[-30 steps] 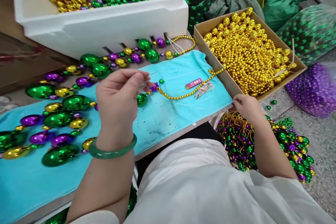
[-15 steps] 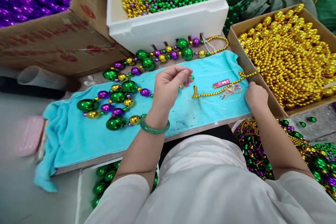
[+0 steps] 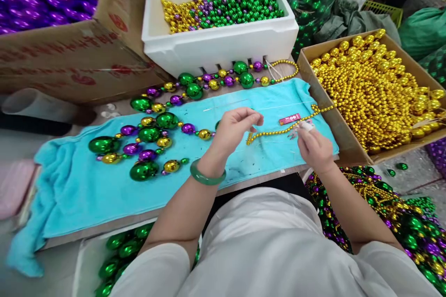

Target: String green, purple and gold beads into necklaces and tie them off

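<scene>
My left hand (image 3: 239,127), with a green bangle (image 3: 208,172) on its wrist, is closed in a pinch on a thin clear thread (image 3: 285,106) that stretches off to the right. Beside that hand lies a strung garland of green, purple and gold beads (image 3: 149,134), partly hidden behind the fingers. My right hand (image 3: 316,147) is closed around the handle end of small scissors (image 3: 293,133); its fingers cover most of them. Between the hands, a gold bead chain (image 3: 275,132) crosses the turquoise towel (image 3: 128,195). A pink packet (image 3: 289,119) lies just above the chain.
A finished-looking bead garland (image 3: 209,83) lies along the white foam box (image 3: 219,46) of small beads. At right stands a cardboard box (image 3: 351,141) of gold chains; a carton (image 3: 114,51) of purple balls stands at left. Bead strands (image 3: 376,209) heap below right.
My right hand has moved left from the towel's right edge onto the scissors. My left hand has shifted slightly right and down, still pinching. The whole view has tilted a little.
</scene>
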A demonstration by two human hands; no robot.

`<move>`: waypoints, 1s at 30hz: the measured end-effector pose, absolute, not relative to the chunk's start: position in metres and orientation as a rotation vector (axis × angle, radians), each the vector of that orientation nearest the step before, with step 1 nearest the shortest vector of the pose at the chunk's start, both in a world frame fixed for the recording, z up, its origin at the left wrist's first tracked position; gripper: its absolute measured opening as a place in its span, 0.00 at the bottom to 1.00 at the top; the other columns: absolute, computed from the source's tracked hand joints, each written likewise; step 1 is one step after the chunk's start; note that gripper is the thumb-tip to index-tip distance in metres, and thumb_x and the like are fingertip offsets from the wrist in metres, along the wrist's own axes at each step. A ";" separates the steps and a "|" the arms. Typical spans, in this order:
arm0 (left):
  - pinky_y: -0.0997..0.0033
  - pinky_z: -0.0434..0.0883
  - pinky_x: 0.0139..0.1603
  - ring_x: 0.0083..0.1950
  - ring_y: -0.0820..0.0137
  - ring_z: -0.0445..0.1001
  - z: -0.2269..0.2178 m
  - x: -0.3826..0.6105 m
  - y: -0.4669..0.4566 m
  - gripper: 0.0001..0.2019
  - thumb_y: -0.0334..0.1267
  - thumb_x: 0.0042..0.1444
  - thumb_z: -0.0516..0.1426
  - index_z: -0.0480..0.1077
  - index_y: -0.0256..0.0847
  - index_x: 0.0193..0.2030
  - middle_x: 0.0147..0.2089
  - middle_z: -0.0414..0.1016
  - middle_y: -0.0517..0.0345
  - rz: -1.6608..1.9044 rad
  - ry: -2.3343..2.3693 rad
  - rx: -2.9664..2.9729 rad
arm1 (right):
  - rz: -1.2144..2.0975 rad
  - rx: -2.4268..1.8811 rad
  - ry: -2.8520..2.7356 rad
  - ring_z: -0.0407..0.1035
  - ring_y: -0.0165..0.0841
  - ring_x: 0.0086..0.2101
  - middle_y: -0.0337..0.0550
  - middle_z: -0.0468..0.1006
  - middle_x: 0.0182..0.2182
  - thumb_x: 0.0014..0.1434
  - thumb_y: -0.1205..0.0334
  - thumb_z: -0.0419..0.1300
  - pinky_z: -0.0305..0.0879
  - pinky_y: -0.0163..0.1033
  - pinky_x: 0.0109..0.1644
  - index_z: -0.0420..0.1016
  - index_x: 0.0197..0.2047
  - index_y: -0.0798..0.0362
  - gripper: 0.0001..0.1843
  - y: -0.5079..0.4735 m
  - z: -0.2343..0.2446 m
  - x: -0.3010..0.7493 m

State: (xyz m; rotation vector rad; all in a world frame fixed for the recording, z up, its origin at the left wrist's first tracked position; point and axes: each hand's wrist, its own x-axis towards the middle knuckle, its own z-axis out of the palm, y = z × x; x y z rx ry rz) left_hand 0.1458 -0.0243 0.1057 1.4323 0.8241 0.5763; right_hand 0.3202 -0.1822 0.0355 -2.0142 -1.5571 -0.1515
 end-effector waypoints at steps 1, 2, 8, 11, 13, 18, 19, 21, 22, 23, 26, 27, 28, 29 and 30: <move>0.74 0.71 0.33 0.33 0.72 0.74 0.104 0.147 -0.027 0.10 0.42 0.49 0.62 0.75 0.36 0.29 0.30 0.77 0.55 0.514 0.811 1.400 | -0.125 -1.952 -1.616 0.73 0.39 0.48 0.52 0.79 0.46 0.64 0.59 0.50 0.71 0.43 0.50 0.78 0.46 0.49 0.16 -0.179 0.037 0.311; 0.74 0.71 0.33 0.32 0.72 0.74 0.101 0.149 -0.030 0.10 0.42 0.49 0.62 0.74 0.35 0.29 0.30 0.77 0.55 0.457 0.797 1.353 | -0.097 -1.890 -1.677 0.73 0.39 0.48 0.52 0.79 0.47 0.64 0.59 0.50 0.72 0.43 0.50 0.78 0.46 0.48 0.16 -0.175 0.039 0.303; 0.75 0.70 0.30 0.30 0.73 0.75 0.087 0.148 -0.035 0.12 0.41 0.45 0.65 0.73 0.33 0.31 0.30 0.77 0.54 0.342 0.741 1.032 | 0.079 -1.704 -1.713 0.73 0.39 0.49 0.51 0.79 0.47 0.63 0.60 0.52 0.70 0.45 0.53 0.78 0.44 0.49 0.14 -0.153 0.047 0.279; 0.76 0.70 0.29 0.31 0.73 0.76 0.086 0.140 -0.030 0.13 0.42 0.46 0.65 0.72 0.34 0.32 0.33 0.77 0.54 0.478 0.767 1.015 | 0.104 -1.693 -1.402 0.74 0.37 0.42 0.50 0.80 0.41 0.63 0.58 0.53 0.71 0.44 0.49 0.77 0.40 0.49 0.12 -0.144 0.059 0.280; 0.77 0.69 0.29 0.30 0.74 0.75 0.088 0.134 -0.025 0.13 0.42 0.47 0.65 0.72 0.35 0.33 0.34 0.77 0.55 0.564 0.784 1.029 | 0.195 -1.635 -1.192 0.74 0.34 0.36 0.46 0.79 0.35 0.63 0.56 0.54 0.71 0.42 0.42 0.76 0.38 0.50 0.11 -0.139 0.068 0.283; 0.77 0.68 0.28 0.30 0.75 0.74 0.099 0.124 -0.019 0.13 0.43 0.48 0.64 0.72 0.36 0.33 0.33 0.77 0.56 0.665 0.811 1.094 | 0.451 -1.448 -0.932 0.71 0.29 0.27 0.40 0.76 0.29 0.59 0.56 0.58 0.70 0.37 0.34 0.73 0.35 0.53 0.09 -0.128 0.086 0.286; 0.77 0.68 0.28 0.30 0.75 0.74 0.101 0.122 -0.020 0.13 0.44 0.48 0.64 0.72 0.36 0.32 0.32 0.77 0.56 0.666 0.816 1.103 | 0.460 -1.436 -0.915 0.71 0.28 0.26 0.40 0.76 0.29 0.58 0.56 0.59 0.69 0.36 0.33 0.72 0.35 0.53 0.09 -0.126 0.088 0.286; 0.77 0.67 0.28 0.29 0.75 0.74 0.104 0.121 -0.022 0.13 0.44 0.48 0.64 0.72 0.36 0.32 0.31 0.76 0.56 0.674 0.815 1.126 | 0.469 -1.435 -0.899 0.71 0.27 0.25 0.39 0.76 0.28 0.58 0.57 0.59 0.68 0.35 0.31 0.72 0.34 0.53 0.08 -0.122 0.090 0.285; 0.77 0.67 0.28 0.30 0.74 0.74 0.105 0.120 -0.023 0.13 0.45 0.48 0.64 0.72 0.36 0.32 0.31 0.77 0.56 0.684 0.811 1.140 | 0.479 -1.438 -0.905 0.70 0.27 0.25 0.38 0.76 0.28 0.58 0.57 0.59 0.68 0.34 0.30 0.72 0.33 0.53 0.08 -0.121 0.090 0.284; 0.76 0.67 0.28 0.30 0.74 0.74 0.106 0.120 -0.023 0.13 0.45 0.48 0.64 0.72 0.36 0.32 0.32 0.77 0.56 0.698 0.807 1.155 | 0.481 -1.439 -0.924 0.70 0.27 0.24 0.38 0.76 0.27 0.58 0.58 0.59 0.67 0.34 0.28 0.72 0.33 0.53 0.07 -0.119 0.090 0.284; 0.76 0.67 0.28 0.30 0.74 0.74 0.107 0.119 -0.022 0.13 0.44 0.49 0.64 0.73 0.36 0.32 0.32 0.77 0.55 0.701 0.805 1.178 | 0.283 -1.468 -1.131 0.70 0.28 0.26 0.40 0.76 0.28 0.60 0.62 0.58 0.68 0.34 0.29 0.74 0.34 0.53 0.06 -0.119 0.089 0.282; 0.76 0.67 0.28 0.30 0.74 0.74 0.106 0.119 -0.020 0.13 0.44 0.49 0.64 0.73 0.35 0.32 0.32 0.77 0.54 0.669 0.805 1.171 | 0.128 -1.479 -1.238 0.72 0.29 0.28 0.41 0.77 0.29 0.60 0.63 0.58 0.70 0.35 0.32 0.75 0.35 0.52 0.05 -0.120 0.088 0.281; 0.77 0.67 0.27 0.29 0.74 0.74 0.105 0.119 -0.018 0.13 0.44 0.48 0.65 0.73 0.35 0.33 0.32 0.77 0.54 0.620 0.805 1.153 | -0.050 -1.481 -1.345 0.73 0.30 0.31 0.43 0.77 0.31 0.61 0.65 0.58 0.71 0.35 0.34 0.76 0.37 0.52 0.06 -0.121 0.087 0.281; 0.77 0.67 0.27 0.29 0.74 0.74 0.104 0.119 -0.017 0.13 0.43 0.48 0.65 0.74 0.34 0.33 0.32 0.77 0.53 0.558 0.799 1.127 | -0.224 -1.466 -1.445 0.74 0.31 0.34 0.44 0.78 0.33 0.60 0.66 0.58 0.71 0.35 0.37 0.77 0.38 0.51 0.07 -0.122 0.085 0.280; 0.76 0.67 0.27 0.29 0.74 0.74 0.103 0.119 -0.015 0.13 0.42 0.47 0.66 0.74 0.33 0.33 0.32 0.77 0.52 0.487 0.787 1.093 | -0.367 -1.436 -1.537 0.74 0.31 0.35 0.45 0.79 0.35 0.60 0.68 0.58 0.72 0.35 0.39 0.78 0.40 0.51 0.08 -0.122 0.083 0.278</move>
